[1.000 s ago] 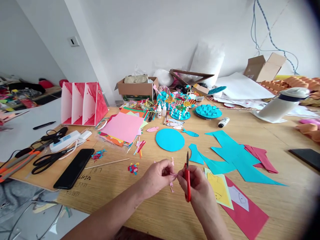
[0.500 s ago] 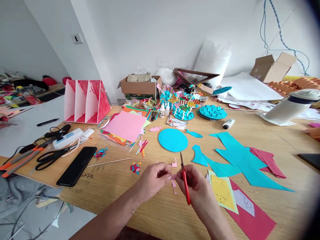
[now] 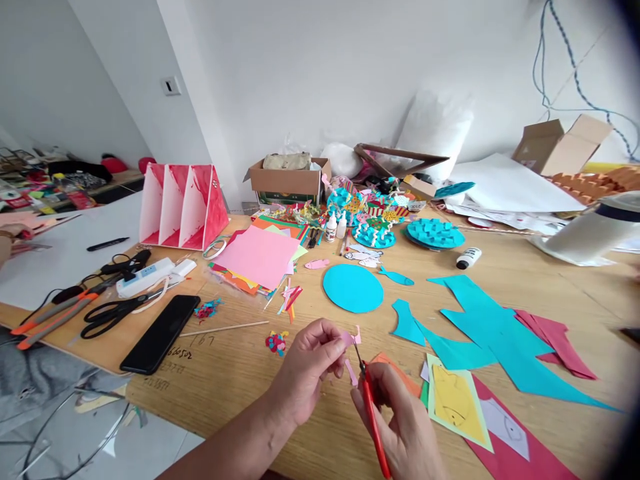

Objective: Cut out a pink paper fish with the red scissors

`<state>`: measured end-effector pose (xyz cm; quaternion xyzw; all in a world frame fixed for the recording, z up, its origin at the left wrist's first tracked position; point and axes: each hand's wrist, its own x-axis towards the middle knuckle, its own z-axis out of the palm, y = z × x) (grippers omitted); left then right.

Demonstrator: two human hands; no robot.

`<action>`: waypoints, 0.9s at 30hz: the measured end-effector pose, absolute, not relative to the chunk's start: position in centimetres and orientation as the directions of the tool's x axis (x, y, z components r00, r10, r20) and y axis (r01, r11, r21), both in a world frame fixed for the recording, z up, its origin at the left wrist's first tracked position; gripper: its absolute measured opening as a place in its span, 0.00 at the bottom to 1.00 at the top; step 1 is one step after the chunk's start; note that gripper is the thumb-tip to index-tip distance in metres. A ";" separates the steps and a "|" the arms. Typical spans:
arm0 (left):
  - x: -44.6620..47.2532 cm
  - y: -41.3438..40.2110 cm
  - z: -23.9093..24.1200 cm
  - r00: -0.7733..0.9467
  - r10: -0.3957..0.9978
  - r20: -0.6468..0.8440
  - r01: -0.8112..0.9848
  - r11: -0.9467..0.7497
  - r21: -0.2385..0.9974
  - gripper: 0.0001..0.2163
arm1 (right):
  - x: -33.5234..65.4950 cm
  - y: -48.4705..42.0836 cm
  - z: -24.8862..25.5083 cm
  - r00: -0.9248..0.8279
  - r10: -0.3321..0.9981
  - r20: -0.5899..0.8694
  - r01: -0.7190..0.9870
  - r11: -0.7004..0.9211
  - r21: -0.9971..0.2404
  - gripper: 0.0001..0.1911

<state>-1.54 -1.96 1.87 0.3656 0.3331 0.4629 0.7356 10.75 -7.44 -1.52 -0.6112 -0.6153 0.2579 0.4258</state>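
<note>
Between thumb and fingertips, my left hand (image 3: 311,365) pinches a small piece of pink paper (image 3: 347,339). My right hand (image 3: 403,413) is closed around red-handled scissors (image 3: 370,407), whose dark blades point up and left, their tips at the pink piece. Whether the blades touch the paper I cannot tell. Small pink scraps (image 3: 351,372) lie on the table just below the blades. Past my hands rests a blue paper circle (image 3: 353,288). A little pile of coloured paper bits (image 3: 277,343) lies left of my left hand.
Blue paper offcuts (image 3: 493,317) and a yellow fish drawing (image 3: 453,397) lie to the right. On the left are a black phone (image 3: 160,335), black scissors (image 3: 117,311) and a pink paper stack (image 3: 260,257). Glue bottles (image 3: 331,228) and blue paper discs (image 3: 435,233) stand farther back.
The scissors have swung from pointing away to leaning left, bringing their tips to the pink paper. My right hand has moved down and right, leaving the pink piece in my left hand.
</note>
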 end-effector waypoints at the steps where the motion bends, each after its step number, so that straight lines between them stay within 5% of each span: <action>1: -1.5 -2.1 1.9 0.348 0.925 -0.153 -0.441 0.305 0.844 0.07 | 10.7 -7.4 -1.5 0.110 0.972 0.205 0.532 0.117 -0.838 0.13; 27: -1.6 -2.2 1.6 0.374 0.910 -0.179 -0.399 0.333 0.854 0.07 | 10.7 -7.2 -1.5 0.135 0.973 0.185 0.520 0.089 -0.850 0.16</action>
